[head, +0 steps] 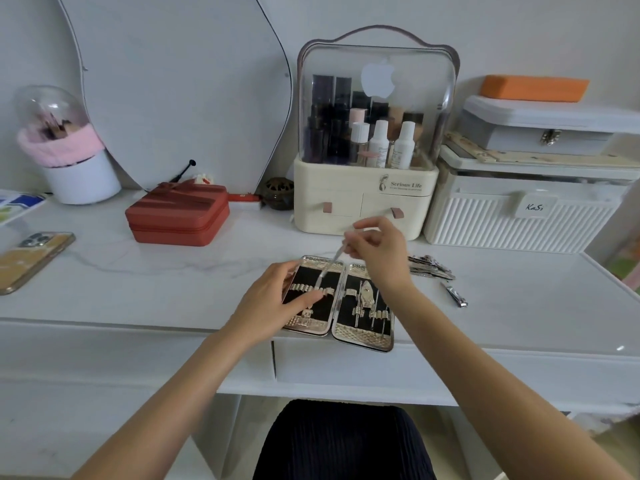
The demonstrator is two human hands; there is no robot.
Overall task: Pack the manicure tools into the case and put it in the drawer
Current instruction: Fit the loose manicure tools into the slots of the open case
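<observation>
Head view, frame centre: open silver embossed metal manicure case (363, 336), black lining, few tools strapped in right half. Right hand (375, 252) pinching slim metal tool (329, 266); left hand (277, 299) flat, fingers straight on left half.

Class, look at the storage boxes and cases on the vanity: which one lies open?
The manicure case at the table's front edge, spread flat with its black lining showing. The red zip case, white ribbed box and cosmetics organiser are closed.

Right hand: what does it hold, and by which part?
The right hand pinches a slim metal tool by its upper end; the tip points down into the open case.
</observation>
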